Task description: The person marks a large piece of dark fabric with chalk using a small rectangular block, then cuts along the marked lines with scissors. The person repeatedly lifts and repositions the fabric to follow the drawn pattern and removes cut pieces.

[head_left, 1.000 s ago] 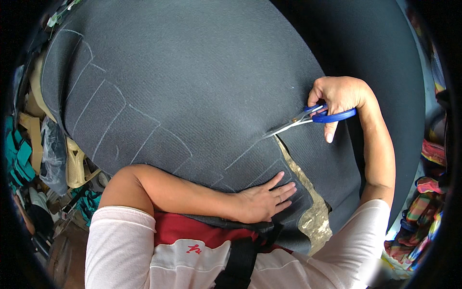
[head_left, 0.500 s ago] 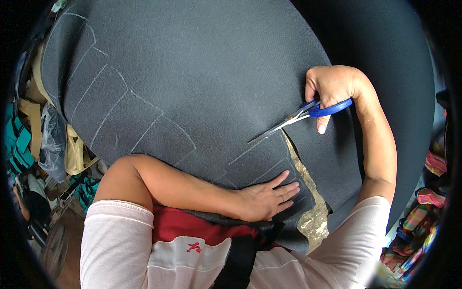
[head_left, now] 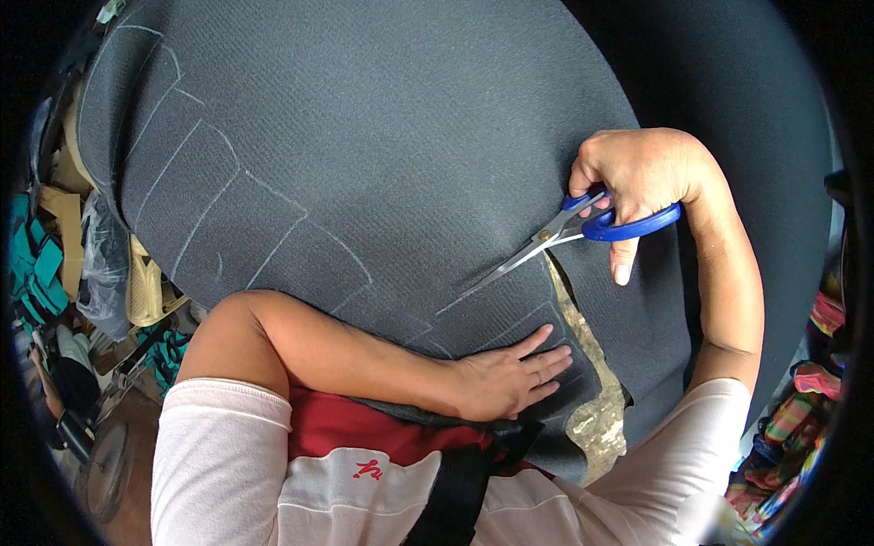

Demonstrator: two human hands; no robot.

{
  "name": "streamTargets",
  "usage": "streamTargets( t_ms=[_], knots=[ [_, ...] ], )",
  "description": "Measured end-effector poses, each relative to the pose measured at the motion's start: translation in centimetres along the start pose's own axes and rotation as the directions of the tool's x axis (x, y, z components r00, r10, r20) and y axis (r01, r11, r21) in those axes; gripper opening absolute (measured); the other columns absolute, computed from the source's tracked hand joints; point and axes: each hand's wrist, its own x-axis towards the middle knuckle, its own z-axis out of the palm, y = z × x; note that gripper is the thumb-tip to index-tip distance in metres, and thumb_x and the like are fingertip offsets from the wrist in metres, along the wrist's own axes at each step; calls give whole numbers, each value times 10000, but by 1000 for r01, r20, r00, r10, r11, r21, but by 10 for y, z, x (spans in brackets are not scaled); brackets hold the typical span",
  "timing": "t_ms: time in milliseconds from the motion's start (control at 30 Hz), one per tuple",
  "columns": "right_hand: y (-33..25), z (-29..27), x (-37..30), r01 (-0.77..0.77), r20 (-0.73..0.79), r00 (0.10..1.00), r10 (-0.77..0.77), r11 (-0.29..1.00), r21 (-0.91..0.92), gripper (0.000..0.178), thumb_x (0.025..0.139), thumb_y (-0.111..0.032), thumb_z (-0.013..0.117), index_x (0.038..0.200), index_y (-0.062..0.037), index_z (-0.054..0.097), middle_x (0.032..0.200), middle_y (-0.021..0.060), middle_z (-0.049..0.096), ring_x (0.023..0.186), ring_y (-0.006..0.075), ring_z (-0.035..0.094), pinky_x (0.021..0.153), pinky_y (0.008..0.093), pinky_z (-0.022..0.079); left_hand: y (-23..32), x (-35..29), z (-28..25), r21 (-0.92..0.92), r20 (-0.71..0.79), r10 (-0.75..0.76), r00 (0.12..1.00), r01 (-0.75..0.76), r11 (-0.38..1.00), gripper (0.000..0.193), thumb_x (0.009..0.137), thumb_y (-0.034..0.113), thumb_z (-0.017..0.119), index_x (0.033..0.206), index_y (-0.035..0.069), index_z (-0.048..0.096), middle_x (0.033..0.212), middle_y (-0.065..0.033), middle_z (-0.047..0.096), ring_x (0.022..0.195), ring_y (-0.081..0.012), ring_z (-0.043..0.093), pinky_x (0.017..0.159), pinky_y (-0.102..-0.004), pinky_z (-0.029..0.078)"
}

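A large sheet of dark grey fabric (head_left: 401, 118) marked with pale chalk outlines spreads before me. My right hand (head_left: 642, 177) grips blue-handled scissors (head_left: 543, 236), thumb through one loop and fingers in the other. The blades lie along a chalk line, pointing to the lower left, one of them partly under the cloth. Behind the blades a cut gap runs toward me, showing a mottled tan surface (head_left: 590, 414) beneath. My left hand (head_left: 510, 378) rests flat on the fabric left of the gap, fingers spread, holding nothing.
Farther right curves a smooth black surface (head_left: 746, 100). At left lie teal pieces (head_left: 36, 268), a clear plastic bag (head_left: 105, 264) and a beige perforated item (head_left: 146, 282). Colourful plaid cloth (head_left: 787, 428) is heaped at the lower right.
The handles of the scissors have spread wider, with the right thumb lower. The right hand has shifted slightly right. The left hand stays flat in nearly the same place.
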Motion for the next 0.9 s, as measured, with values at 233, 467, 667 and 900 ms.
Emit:
streamTargets(
  t_ms=[233, 467, 667, 900],
  knots=[
    [-7, 1, 11, 21, 18, 1000, -21, 999, -37, 477, 422, -362, 892, 485, -24, 563, 450, 49, 544, 427, 163, 544, 417, 297, 410, 0, 0, 2, -14, -1, 4, 1000, -4, 1000, 575, 863, 378, 486, 1330, 47, 424, 1451, -211, 236, 1381, -329, 138, 1075, -593, 74],
    [-20, 6, 8, 144, -41, 988, -147, 987, -71, 549, 397, -431, 892, 518, -9, 561, 494, 83, 565, 477, 192, 590, 443, 302, 448, 1, 0, 7, -38, -28, 1, 1000, -3, 999, 556, 848, 364, 498, 1306, 52, 459, 1443, -210, 258, 1379, -323, 151, 1077, -590, 80],
    [-32, 10, 14, 79, -44, 995, -85, 988, -131, 610, 351, -492, 882, 536, -6, 563, 521, 97, 582, 500, 230, 603, 480, 331, 471, 2, -1, 4, 5, -33, -3, 999, 3, 1000, 560, 847, 361, 505, 1313, 55, 453, 1440, -212, 259, 1379, -320, 150, 1079, -586, 81],
    [-33, 17, 23, 46, -23, 999, -48, 995, -91, 505, 426, -382, 877, 487, -34, 515, 453, 48, 531, 448, 164, 557, 437, 306, 393, 2, 0, 4, -11, -22, -3, 1000, 3, 1000, 583, 843, 380, 517, 1318, 49, 442, 1441, -218, 257, 1380, -319, 146, 1082, -581, 75]
  ],
)
